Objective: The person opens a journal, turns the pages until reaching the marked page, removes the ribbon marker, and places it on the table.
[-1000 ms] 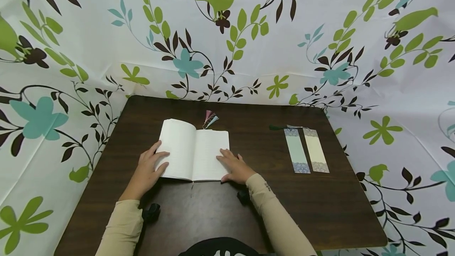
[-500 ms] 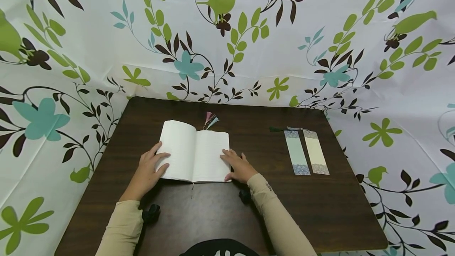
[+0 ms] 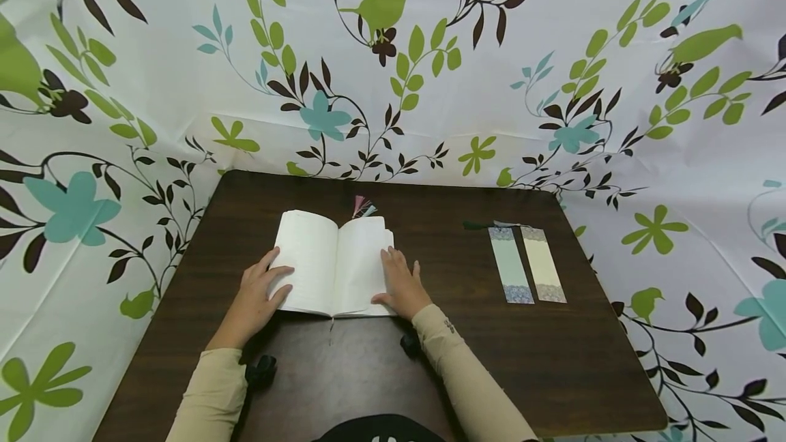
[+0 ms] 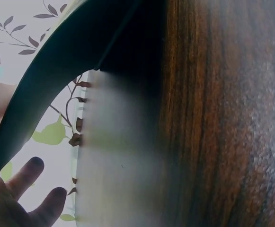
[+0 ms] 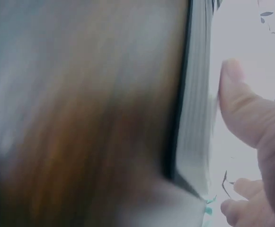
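The left hand (image 3: 256,292) and right hand (image 3: 402,286), fingers apart, rest on opposite pages of the spread notebook (image 3: 319,254).

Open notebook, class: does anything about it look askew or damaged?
Slightly: on the open notebook, the top page at right sits askew by the right hand, its outer edge not flush with the pages beneath. I see no damage.
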The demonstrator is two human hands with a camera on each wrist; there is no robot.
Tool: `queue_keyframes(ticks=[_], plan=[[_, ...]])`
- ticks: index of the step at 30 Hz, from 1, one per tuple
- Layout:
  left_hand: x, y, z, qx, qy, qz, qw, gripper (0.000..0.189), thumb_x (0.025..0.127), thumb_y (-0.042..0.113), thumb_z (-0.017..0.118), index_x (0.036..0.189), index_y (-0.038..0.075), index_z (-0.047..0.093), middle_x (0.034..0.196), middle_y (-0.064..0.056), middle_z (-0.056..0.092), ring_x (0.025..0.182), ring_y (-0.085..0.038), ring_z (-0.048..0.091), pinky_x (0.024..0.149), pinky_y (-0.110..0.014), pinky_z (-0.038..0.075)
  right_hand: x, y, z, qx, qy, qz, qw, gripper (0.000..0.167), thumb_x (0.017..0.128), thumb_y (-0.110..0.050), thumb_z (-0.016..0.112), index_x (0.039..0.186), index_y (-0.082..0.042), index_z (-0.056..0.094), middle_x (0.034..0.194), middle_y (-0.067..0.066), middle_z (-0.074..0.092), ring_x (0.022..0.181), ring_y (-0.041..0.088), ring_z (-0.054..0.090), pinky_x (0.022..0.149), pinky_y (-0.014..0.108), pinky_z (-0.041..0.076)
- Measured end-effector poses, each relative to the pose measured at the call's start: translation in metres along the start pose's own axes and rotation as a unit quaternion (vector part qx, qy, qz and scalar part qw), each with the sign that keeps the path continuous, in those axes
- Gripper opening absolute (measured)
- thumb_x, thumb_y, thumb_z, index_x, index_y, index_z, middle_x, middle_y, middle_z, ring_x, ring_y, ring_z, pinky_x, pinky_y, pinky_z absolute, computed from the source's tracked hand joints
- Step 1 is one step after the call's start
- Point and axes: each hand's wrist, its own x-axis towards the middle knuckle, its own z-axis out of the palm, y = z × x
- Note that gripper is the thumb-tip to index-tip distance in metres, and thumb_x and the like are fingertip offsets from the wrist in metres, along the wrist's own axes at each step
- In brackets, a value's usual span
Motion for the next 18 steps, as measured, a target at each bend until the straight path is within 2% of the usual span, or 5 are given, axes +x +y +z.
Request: queue_keyframes(ticks=[7, 12, 14, 15, 18], plan=[[-0.001, -0.002, 0.002, -0.002, 0.005, -0.002, 1.0, 0.031, 0.094, 0.009, 0.071, 0.125, 0.003, 0.068, 0.16, -0.023, 0.031, 0.138, -0.053, 0.03, 0.103, -0.073, 0.031, 0.005, -0.018, 0.0, 0.189, 0.044, -0.006, 0.981, 0.101, 0.092, -0.032, 0.077, 0.162, -0.003, 0.009, 0.167, 0.018, 0.019, 0.152, 0.03, 0.023, 0.119, 0.06, 0.021], [-0.002, -0.005, 0.002, -0.003, 0.009, 0.002, 0.9999, 0.031, 0.095, 0.009, 0.07, 0.125, 0.003, 0.068, 0.161, -0.023, 0.031, 0.138, -0.053, 0.03, 0.102, -0.074, 0.03, 0.0, -0.042, -0.007, 0.444, 0.032, -0.043, 0.8942, 0.09, 0.102, -0.032, 0.062, 0.163, -0.012, -0.002, 0.162, 0.026, 0.028, 0.148, 0.038, 0.031, 0.116, 0.047, 0.034], [-0.002, -0.005, 0.001, -0.003, 0.017, 0.011, 0.9998, 0.029, 0.095, 0.009, 0.069, 0.124, 0.003, 0.068, 0.16, -0.024, 0.032, 0.136, -0.054, 0.031, 0.101, -0.074, 0.03, -0.001, -0.051, -0.006, 0.48, -0.009, -0.081, 0.8734, 0.092, 0.103, -0.043, 0.058, 0.163, -0.011, -0.004, 0.159, 0.026, 0.033, 0.147, 0.038, 0.033, 0.116, 0.043, 0.033], [-0.002, -0.004, 0.001, -0.005, 0.021, 0.016, 0.9996, 0.029, 0.095, 0.009, 0.069, 0.123, 0.003, 0.068, 0.16, -0.024, 0.033, 0.136, -0.054, 0.031, 0.101, -0.074, 0.03, -0.001, -0.054, -0.005, 0.468, -0.03, -0.106, 0.8767, 0.092, 0.102, -0.05, 0.055, 0.163, -0.009, -0.001, 0.158, 0.025, 0.036, 0.147, 0.036, 0.034, 0.116, 0.041, 0.034], [-0.002, -0.004, 0.001, -0.009, 0.032, 0.03, 0.999, 0.026, 0.098, 0.009, 0.065, 0.123, 0.001, 0.068, 0.158, -0.024, 0.035, 0.134, -0.054, 0.033, 0.1, -0.073, 0.031, -0.002, -0.065, 0.001, 0.334, -0.06, -0.166, 0.9261, 0.091, 0.097, -0.062, 0.052, 0.162, -0.009, 0.017, 0.162, 0.014, 0.035, 0.149, 0.026, 0.032, 0.119, 0.045, 0.029]])
